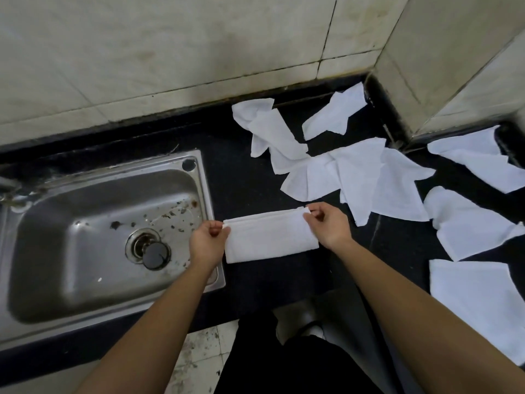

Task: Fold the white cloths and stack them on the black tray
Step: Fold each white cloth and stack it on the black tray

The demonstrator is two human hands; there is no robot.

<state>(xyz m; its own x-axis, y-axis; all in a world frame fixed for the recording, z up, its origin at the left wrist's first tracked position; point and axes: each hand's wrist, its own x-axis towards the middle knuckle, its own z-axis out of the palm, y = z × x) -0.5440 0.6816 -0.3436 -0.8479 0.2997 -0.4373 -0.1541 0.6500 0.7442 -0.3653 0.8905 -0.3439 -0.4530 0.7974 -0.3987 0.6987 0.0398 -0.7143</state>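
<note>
Pinching far corners of half-folded white rectangular cloth (270, 240) with left grip (208, 241) and right grip (326, 223); held taut between grips on black stone desk (244, 180), judged as squaring edges. No black tray seen, perhaps out of frame.

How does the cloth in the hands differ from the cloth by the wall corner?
The held cloth is folded into a neat rectangle; the corner cloth lies rumpled. The left hand and right hand pinch the held cloth's far corners; the corner cloth is untouched. Both are white, on the black counter.
</note>
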